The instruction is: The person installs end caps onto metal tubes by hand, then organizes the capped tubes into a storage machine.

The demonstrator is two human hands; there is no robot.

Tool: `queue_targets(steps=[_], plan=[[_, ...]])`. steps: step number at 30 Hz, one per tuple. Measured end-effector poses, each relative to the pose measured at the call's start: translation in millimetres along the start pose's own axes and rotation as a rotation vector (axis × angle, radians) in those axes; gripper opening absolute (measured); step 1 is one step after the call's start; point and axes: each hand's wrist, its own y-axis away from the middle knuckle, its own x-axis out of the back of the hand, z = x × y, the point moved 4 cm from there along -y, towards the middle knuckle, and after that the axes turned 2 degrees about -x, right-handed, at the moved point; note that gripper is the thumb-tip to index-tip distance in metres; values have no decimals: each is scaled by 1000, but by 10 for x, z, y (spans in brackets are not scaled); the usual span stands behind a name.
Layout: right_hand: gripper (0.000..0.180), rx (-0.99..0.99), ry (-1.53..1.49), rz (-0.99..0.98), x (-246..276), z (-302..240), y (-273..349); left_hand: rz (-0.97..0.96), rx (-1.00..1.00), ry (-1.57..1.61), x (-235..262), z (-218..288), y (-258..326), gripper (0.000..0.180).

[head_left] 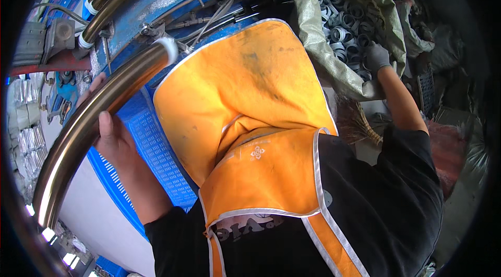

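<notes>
A long shiny bronze-coloured metal tube [96, 104] slants across the left side, with a white ring at its upper end. My left hand [112, 131] is wrapped around it near the middle, thumb on the near side and fingers partly hidden behind. On the right, an open woven sack [349, 81] holds many grey-white plastic rings [342, 34]. In a grey glove, my right hand [377, 57] reaches into the sack at the right edge of the ring pile. Its fingertips are hidden among the rings, so I cannot see whether it grips one.
More bronze tubes [117, 3] with white end rings lie at the upper left on a blue metal bench [151, 0]. A blue plastic basket [156, 146] stands beside my left forearm. An orange apron [250, 68] covers my lap. Below the sack lies a straw broom [360, 125].
</notes>
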Motion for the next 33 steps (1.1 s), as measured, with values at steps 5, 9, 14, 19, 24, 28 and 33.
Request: queue_targets(steps=[5,9,14,19,24,28,33], plan=[[30,249,-296,137,285,-66,-97,24,-22,-443,310,136,15,51],[35,237,-1223,-58,1235,-830,392,-113,172,-910,185,165,139,55],[33,323,-1847,-530,1594,-1379,689,-365,222,-904,-127,53,264,58],[42,527,-2290,-717,1973,-1818,1106,-507,276,-845,-355,98,412,54],[53,634,-2201,-723,2029,-2198,1420,-646,351,-810,-508,16,540,55],[38,600,-1735,-485,2069,-2327,1510,-640,386,-800,-560,-10,606,52],[78,875,-1272,-297,2254,-2441,1744,-687,451,-788,-487,-46,671,55]])
